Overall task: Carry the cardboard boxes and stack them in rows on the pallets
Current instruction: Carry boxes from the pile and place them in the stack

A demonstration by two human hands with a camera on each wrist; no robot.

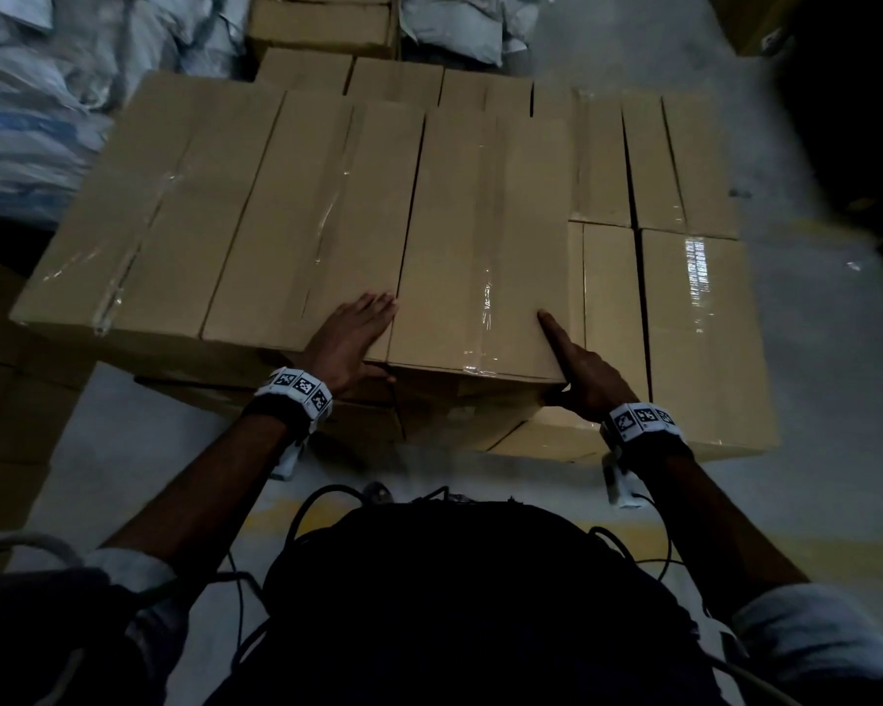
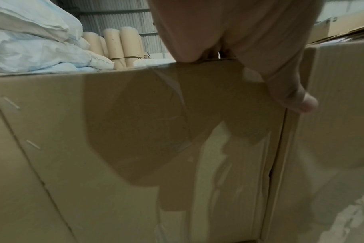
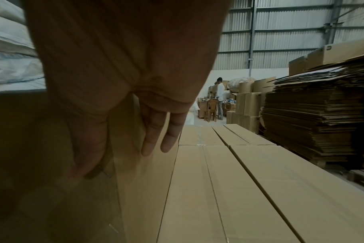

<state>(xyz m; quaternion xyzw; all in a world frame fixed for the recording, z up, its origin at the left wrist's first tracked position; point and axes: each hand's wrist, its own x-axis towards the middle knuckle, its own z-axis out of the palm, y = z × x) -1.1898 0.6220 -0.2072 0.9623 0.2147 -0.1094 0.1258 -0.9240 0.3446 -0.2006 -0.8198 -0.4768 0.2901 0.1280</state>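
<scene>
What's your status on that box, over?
Left hand flat on the neighbouring box's top, thumb at the seam. Right hand flat against the third box, top row. Box seated flush in its row. Nothing in the way.

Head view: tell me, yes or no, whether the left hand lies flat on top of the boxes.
Yes: the left hand lies with fingers straight on top of the cardboard boxes, beside the seam between two of them.

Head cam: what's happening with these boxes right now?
A person is setting a long taped cardboard box into the top row of a stack. The left hand lies flat across the seam with the neighbouring box; the right hand presses flat against the box's right near corner. To the right, a lower row of boxes leaves space on top.
</scene>
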